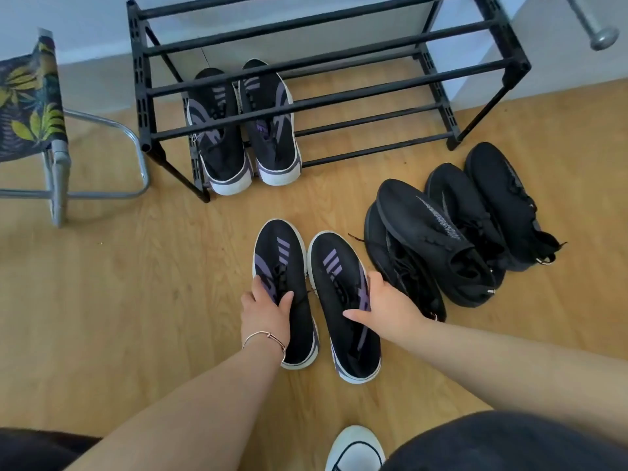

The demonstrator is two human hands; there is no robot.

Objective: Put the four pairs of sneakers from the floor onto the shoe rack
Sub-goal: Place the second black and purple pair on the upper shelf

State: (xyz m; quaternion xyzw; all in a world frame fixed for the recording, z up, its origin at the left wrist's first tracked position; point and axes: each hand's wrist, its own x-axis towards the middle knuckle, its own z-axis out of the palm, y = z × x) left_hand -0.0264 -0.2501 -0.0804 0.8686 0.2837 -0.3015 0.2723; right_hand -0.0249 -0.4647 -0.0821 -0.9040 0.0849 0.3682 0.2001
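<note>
Purple-striped pair on floor: left hand (266,309) clasps left sneaker (283,290), right hand (387,305) clasps right sneaker (343,300)

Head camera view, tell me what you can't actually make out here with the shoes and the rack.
- Black sneakers, head view: piled and overlapping, so pairings and lower shoes are hidden.
- Shoe rack: top cut by the upper edge, so its tier count is unclear.
- Left hand and right hand on the purple-striped pair: fingers cover the collars, so grip firmness is unclear.
</note>
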